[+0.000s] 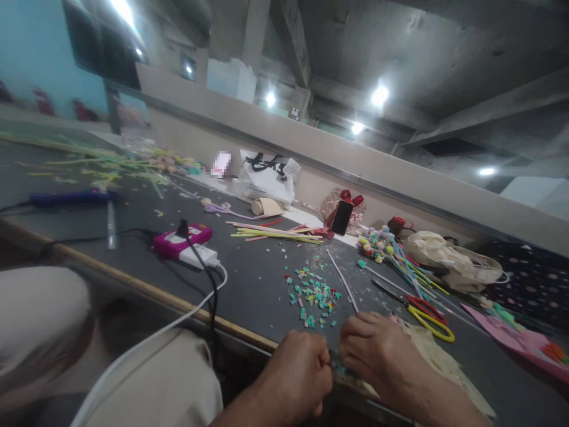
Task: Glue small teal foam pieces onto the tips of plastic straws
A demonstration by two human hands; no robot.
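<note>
Low in the view, my left hand (302, 369) is closed in a fist at the table's front edge; whatever it holds is hidden. Beside it, just to the right, my right hand (377, 350) has its fingers curled down, and what lies under them cannot be made out. A thin pale pink stick (342, 280) runs over the tabletop to the right hand's knuckles. Small cut pieces (313, 296) in teal, yellow, pink and red are scattered just beyond both hands. Scissors (427, 317) with red and yellow handles lie beyond the right hand, their blades pointing left.
A magenta power strip (183, 240) with a white plug and cables sits left. Yellow and pink sticks (278, 232), a phone (342, 217), a flower bunch (380, 244) and a white bag (267, 178) stand farther back. A beige cloth (438, 362) lies right. A person's leg (42, 320) shows left.
</note>
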